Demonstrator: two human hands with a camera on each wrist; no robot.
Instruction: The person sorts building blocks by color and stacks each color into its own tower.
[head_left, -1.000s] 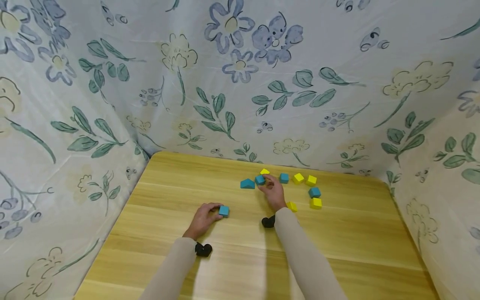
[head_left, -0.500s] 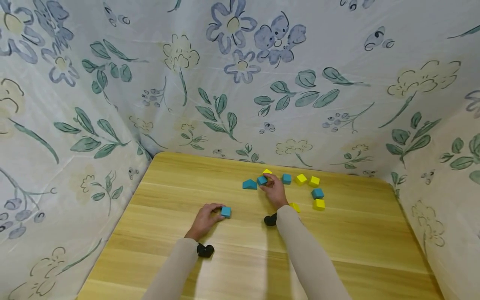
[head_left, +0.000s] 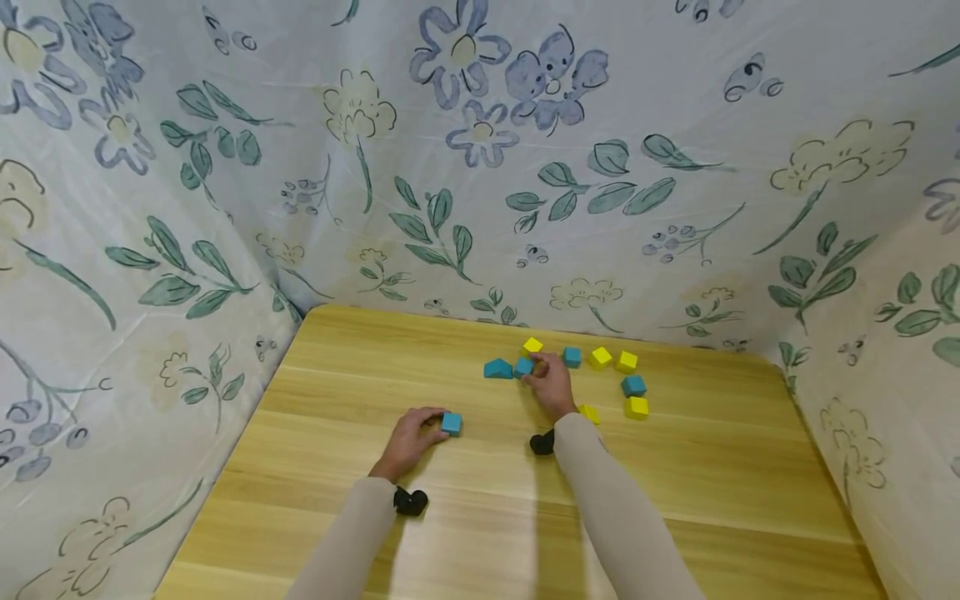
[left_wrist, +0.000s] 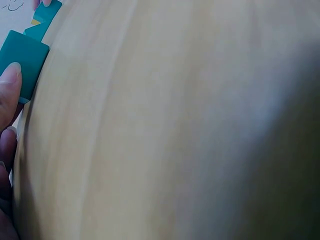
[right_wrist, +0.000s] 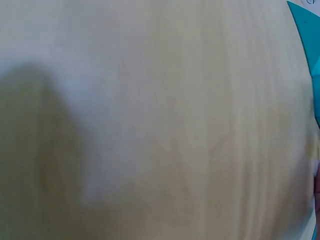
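Observation:
In the head view, my left hand (head_left: 407,442) grips a blue cube (head_left: 452,424) between thumb and fingers, over the left-middle of the table. The left wrist view shows the thumb (left_wrist: 11,82) pressed against that cube (left_wrist: 31,57). Farther back, my right hand (head_left: 552,387) pinches a blue block (head_left: 523,367). Just left of this block lies a blue triangular block (head_left: 498,369), whose slanted side also appears at the right wrist view's edge (right_wrist: 305,25). A yellow block (head_left: 532,346) sits behind the right fingertips. Most of the right hand falls outside its wrist view.
Along the back stand a blue block (head_left: 572,357) and yellow blocks (head_left: 601,357). Another blue block (head_left: 633,386) and a yellow one (head_left: 637,407) lie to the right. The right forearm partly covers a yellow block (head_left: 589,414). Floral cloth (head_left: 420,208) walls the wooden table (head_left: 337,358).
My right hand has brought its blue block slightly toward me, beside the triangular block, and more of the yellow block behind shows. The left hand keeps its cube in place.

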